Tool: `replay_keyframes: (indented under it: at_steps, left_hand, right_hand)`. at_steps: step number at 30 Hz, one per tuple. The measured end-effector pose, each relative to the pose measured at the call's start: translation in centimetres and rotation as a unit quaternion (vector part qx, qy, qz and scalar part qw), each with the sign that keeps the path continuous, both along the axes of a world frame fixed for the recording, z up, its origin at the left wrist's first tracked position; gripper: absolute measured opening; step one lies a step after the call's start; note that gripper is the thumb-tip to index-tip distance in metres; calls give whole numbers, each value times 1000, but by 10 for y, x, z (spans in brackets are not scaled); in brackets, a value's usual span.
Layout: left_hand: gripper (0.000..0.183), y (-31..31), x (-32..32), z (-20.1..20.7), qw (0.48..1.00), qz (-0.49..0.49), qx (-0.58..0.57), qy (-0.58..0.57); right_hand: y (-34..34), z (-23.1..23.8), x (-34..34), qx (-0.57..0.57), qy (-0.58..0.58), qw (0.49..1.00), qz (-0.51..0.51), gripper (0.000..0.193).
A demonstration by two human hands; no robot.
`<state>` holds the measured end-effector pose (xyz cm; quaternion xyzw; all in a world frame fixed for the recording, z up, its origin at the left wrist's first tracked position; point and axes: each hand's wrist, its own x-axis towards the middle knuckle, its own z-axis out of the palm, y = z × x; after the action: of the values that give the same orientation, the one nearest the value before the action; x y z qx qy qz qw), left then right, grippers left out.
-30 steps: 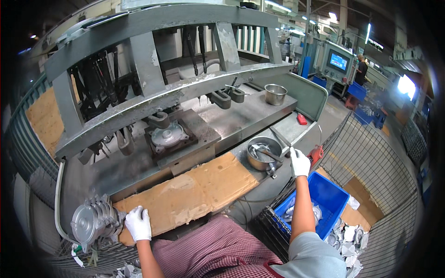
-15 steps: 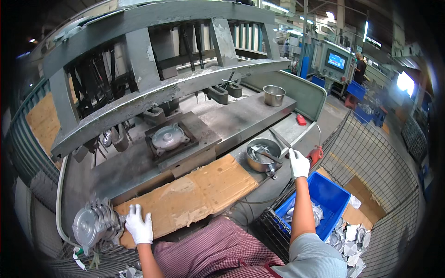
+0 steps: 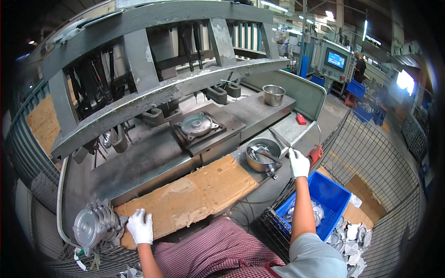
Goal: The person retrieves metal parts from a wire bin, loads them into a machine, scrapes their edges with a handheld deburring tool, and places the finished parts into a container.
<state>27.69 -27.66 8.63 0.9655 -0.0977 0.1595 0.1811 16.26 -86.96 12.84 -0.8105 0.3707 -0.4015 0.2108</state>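
My left hand (image 3: 140, 226), in a white glove, rests on the near left end of the brown cardboard sheet (image 3: 204, 192) with its fingers apart and nothing in them. Beside it stands a row of round grey metal castings (image 3: 88, 227). My right hand (image 3: 299, 165), gloved too, is closed at the near end of a long flat grey tool (image 3: 280, 137) that looks like a file; its grip is partly hidden. Left of that hand sits a metal pot (image 3: 263, 157) with a brush-like tool in it. One round casting (image 3: 196, 124) lies in a dark square fixture (image 3: 181, 139) on the machine bed.
A heavy grey machine frame (image 3: 185, 85) with hanging drills spans the bed. A steel bowl (image 3: 274, 95) and a red object (image 3: 301, 119) sit at the right. Near my right arm are a blue bin (image 3: 340, 197), a wire cage (image 3: 371, 160) and loose castings (image 3: 354, 241).
The fixture with its casting has slid to the right along the machine bed. Both my hands stay in nearly the same places.
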Motion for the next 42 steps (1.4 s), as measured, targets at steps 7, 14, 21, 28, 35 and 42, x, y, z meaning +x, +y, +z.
replay_keyframes:
  at_steps: [7,14,21,28,35,42]
  left_hand:
    - [39,-5,-3,3,998,33,-2,-45]
    - [43,0,-2,2,999,33,11,-32]
    - [42,-3,-3,6,999,25,10,-43]
    - [38,-9,-7,14,997,39,12,-63]
    - [37,-9,-9,20,996,43,1,-76]
    - [37,-6,-8,31,998,28,-7,-52]
  right_hand:
    - [0,0,-1,8,-12,1000,6,39]
    - [2,4,-1,4,-2,1000,10,39]
    - [0,5,-2,3,-2,1000,2,39]
    - [3,11,-3,-3,3,1000,5,42]
    - [-1,11,-4,-9,5,1000,5,42]
    - [4,30,-5,17,39,999,2,43]
